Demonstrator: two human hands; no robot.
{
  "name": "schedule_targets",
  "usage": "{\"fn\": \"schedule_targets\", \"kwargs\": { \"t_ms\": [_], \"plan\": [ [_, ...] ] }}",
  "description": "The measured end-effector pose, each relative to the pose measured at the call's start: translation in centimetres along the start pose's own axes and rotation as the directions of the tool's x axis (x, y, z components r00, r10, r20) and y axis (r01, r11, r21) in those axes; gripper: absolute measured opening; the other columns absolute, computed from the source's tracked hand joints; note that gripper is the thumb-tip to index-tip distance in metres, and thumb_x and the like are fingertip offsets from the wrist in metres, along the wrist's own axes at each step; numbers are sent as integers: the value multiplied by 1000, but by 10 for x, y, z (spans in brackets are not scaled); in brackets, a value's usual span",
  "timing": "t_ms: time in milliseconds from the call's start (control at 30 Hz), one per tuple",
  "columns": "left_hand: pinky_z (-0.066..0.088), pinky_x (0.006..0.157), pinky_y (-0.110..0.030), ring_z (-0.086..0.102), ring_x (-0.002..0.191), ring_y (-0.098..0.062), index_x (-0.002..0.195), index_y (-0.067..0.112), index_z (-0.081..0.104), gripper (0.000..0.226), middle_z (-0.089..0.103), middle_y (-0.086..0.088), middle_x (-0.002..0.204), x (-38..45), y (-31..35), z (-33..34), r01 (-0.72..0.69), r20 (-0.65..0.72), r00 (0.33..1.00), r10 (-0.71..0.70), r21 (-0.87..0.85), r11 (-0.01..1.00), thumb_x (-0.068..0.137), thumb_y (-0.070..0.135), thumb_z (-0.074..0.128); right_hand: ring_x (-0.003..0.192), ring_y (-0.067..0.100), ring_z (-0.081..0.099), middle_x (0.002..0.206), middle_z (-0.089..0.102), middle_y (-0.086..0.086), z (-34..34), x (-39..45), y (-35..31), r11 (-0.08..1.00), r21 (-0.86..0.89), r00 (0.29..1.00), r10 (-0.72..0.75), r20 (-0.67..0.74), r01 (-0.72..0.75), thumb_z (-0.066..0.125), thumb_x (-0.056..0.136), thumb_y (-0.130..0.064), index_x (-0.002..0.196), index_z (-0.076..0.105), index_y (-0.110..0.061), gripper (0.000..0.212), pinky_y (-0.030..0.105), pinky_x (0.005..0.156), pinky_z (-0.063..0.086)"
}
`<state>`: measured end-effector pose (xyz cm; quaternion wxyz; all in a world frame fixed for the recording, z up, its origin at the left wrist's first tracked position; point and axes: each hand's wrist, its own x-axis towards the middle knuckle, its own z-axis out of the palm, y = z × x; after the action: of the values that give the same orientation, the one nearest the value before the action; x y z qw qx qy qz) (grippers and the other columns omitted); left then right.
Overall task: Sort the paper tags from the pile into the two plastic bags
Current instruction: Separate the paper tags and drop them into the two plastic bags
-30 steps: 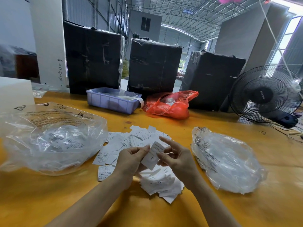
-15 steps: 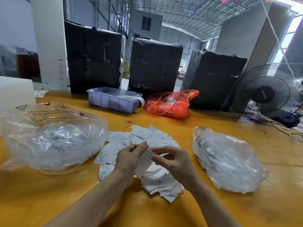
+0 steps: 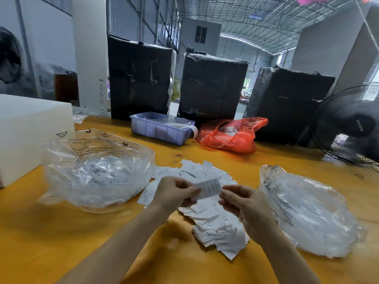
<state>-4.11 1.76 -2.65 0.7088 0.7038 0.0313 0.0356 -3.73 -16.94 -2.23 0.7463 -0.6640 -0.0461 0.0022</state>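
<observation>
Head view: one tag held up between both hands, pinched by left hand at its left edge and right hand at its right edge. Directly below, pile spread on bench, between left bag and right bag. Print on tag blurred, unreadable. Bag contents hazy behind plastic.

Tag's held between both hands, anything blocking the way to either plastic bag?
Nothing visible. The tag sits above the pile, pinched by left hand and right hand; left bag and right bag flank it across bare table.
</observation>
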Motion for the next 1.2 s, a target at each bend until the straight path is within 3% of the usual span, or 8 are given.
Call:
{"fn": "schedule_targets", "kwargs": {
  "t_ms": [133,233,433,600,733,800,933,1200],
  "plan": [
    [54,52,-28,66,62,-15,83,2,67,14,69,-15,81,7,27,-39,-295,-464,791,400,284,912,88,14,65,63,18,68,73,71,7,-8,1,-7,964,-217,979,-180,-93,156,66,83,-2,87,68,-9,8,24,58,53],
    [48,66,-38,62,84,-36,88,-10,65,20,67,-25,91,14,38,-98,-129,-626,578,524,564,816,93,3,50,66,20,68,78,70,5,-22,8,-11,858,-434,895,-393,-211,275,66,85,-3,93,67,-8,10,17,54,54],
    [49,84,-43,58,105,-43,114,-11,58,28,61,-30,114,12,19,-148,283,-691,638,340,621,731,86,-7,55,76,34,66,85,70,17,-77,34,-1,510,-851,617,-712,-335,127,61,84,-6,95,69,-4,14,40,70,56],
    [48,84,-43,55,105,-42,117,-11,52,30,57,-30,115,15,17,-143,317,-671,624,400,685,656,87,-9,48,105,49,54,115,60,30,-134,58,15,492,-816,778,-367,-511,-304,57,85,-1,114,59,2,29,60,94,43],
    [40,96,-44,44,115,-41,125,-5,53,41,51,-27,125,18,20,-120,159,-515,583,628,830,534,84,-6,51,85,35,59,84,63,14,-127,37,10,206,-850,813,-250,-526,-486,62,85,-46,79,59,-6,40,35,66,48],
    [41,96,-45,49,112,-41,117,-6,59,34,56,-26,119,19,20,-96,-7,-393,577,716,875,485,83,-7,55,77,31,59,76,61,11,-123,28,9,173,-850,813,-248,-527,-498,63,85,-45,72,58,-9,38,31,60,47],
    [51,81,-46,61,93,-40,95,-3,68,29,66,-21,97,11,2,-39,-344,-83,606,791,870,354,70,-18,66,73,28,62,79,69,14,-121,23,7,310,-856,800,-325,-504,-413,63,86,-8,81,73,-3,12,32,64,52],
    [56,70,-23,68,83,-20,84,8,74,37,72,-3,87,-2,-31,13,-654,385,604,698,740,157,54,-10,85,85,36,64,89,71,20,-130,24,7,596,-758,682,-439,-584,-265,59,86,2,88,73,3,14,30,68,44]
  ]
}}
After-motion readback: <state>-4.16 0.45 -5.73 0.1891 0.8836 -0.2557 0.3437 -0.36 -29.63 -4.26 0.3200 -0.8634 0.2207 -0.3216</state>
